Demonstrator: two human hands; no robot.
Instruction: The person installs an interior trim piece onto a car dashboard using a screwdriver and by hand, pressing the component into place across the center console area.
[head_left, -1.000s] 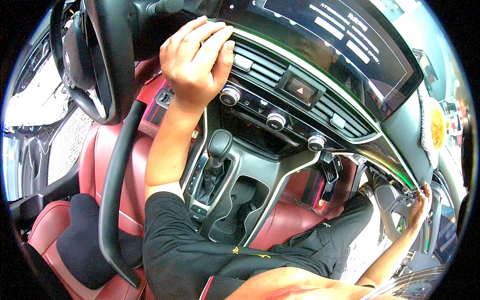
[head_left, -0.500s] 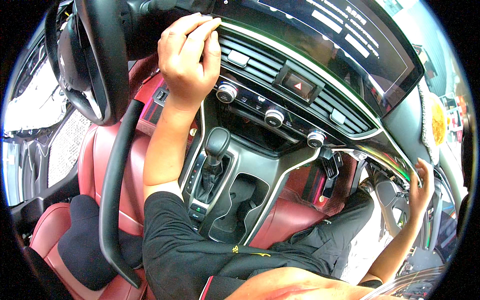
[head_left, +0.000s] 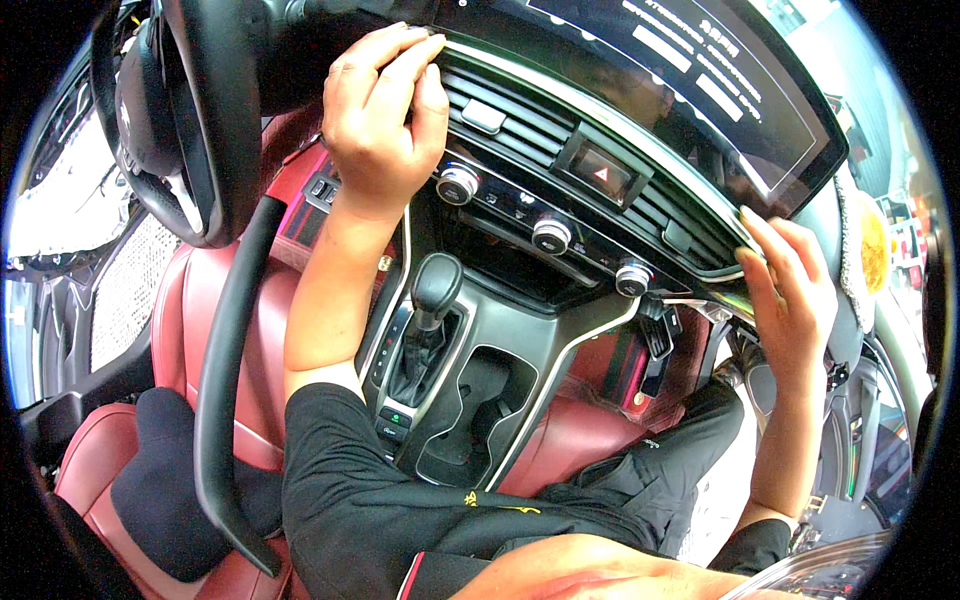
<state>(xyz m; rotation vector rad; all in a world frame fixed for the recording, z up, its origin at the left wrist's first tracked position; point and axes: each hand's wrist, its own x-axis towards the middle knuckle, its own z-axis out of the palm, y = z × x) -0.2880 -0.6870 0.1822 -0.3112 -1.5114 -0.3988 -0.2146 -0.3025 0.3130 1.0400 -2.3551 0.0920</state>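
A long air vent panel (head_left: 500, 120) with slats and a shiny upper edge runs across the dashboard beneath a wide display screen (head_left: 690, 75). At its left end my left hand (head_left: 385, 115) has its fingers bent and closed over the upper corner. My right hand (head_left: 790, 285) grips the right end, forefinger along the upper edge and thumb lower down by the slats. A hazard button (head_left: 601, 173) sits in the middle of the panel, between my hands. Below it are several round climate knobs (head_left: 551, 235).
The steering wheel (head_left: 215, 120) is at the left. A gear lever (head_left: 437, 285) and cup holder (head_left: 470, 420) stand in the centre console. Red seats (head_left: 180, 340) lie on both sides. A black curved bar (head_left: 225, 400) rises near my left arm.
My right hand has moved left and up from the far right of the dashboard onto the vent panel's right end. My left hand stays at the left end.
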